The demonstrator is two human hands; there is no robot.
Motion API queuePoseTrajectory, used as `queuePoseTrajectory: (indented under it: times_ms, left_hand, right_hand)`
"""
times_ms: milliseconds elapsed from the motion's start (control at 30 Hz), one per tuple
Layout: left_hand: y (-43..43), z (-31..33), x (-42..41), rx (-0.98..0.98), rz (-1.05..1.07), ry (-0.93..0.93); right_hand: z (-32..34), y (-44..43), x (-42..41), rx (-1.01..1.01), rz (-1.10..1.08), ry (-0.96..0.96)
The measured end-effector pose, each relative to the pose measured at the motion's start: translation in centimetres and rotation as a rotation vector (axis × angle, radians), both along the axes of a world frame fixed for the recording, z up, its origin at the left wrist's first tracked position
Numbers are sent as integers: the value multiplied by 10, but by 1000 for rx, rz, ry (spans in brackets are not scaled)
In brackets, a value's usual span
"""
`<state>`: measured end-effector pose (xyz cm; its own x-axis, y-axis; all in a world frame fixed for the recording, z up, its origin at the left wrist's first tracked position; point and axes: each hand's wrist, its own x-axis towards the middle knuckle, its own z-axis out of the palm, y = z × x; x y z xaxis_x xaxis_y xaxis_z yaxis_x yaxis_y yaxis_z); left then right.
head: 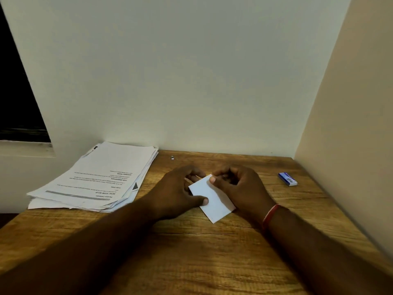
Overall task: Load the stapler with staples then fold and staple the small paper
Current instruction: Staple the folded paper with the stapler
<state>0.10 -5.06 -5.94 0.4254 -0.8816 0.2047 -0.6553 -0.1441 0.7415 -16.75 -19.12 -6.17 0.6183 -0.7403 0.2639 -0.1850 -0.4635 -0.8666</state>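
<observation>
small paper (212, 199): light, thin, creases easily | we pinch its edges: left hand (180, 192) thumb on top, right hand (236, 186) gripping far corner

Wooden table (191, 252), paper stack (102, 177), small paper (214, 201), staple box (287, 179)

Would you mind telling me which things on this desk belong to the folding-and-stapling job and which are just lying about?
Job:
small paper, pinched by left hand and right hand
blue staple box

Lying about:
stack of printed sheets
tiny dark object by the wall

A study corner: wooden desk (191, 252), printed papers (100, 177).
</observation>
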Motion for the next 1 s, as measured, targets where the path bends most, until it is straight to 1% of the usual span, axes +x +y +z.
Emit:
queuePoseTrajectory:
  times_ms: [67, 133, 167, 200, 267, 333, 433, 633, 767, 900, 933, 1000]
  left_hand:
    - [0, -1, 4, -87, -11, 148]
    - [-1, -1, 4, -168, 2, 302]
    - [-2, -1, 4, -201, 7, 386]
    - [-2, -1, 5, -227, -6, 477]
    - [-1, 1, 6, -265, -105, 628]
    - [2, 2, 4, -294, -212, 697]
    - [3, 2, -1, -312, -288, 722]
    - [5, 1, -1, -301, -304, 623]
    - [4, -2, 0, -378, -213, 572]
    - [1, -1, 3, -439, -118, 511]
    - [0, 0, 4, -458, -89, 515]
    - [-1, 1, 7, -487, -11, 501]
  right_hand:
    - [3, 1, 0, 92, 47, -6]
    - [5, 0, 0, 157, 51, -11]
    - [7, -1, 0, 220, 71, -44]
    - [8, -2, -1, 323, 111, -107]
    - [11, -4, -2, 567, 191, -244]
    - [11, -7, -3, 723, 242, -300]
    - [11, -6, -2, 775, 300, -296]
    - [12, 0, -3, 747, 324, -281]
    - [15, 3, -4, 715, 317, -215]
    - [16, 5, -5, 857, 379, -274]
    - [15, 4, -4, 858, 381, -280]
    - [14, 3, -3, 776, 331, -301]
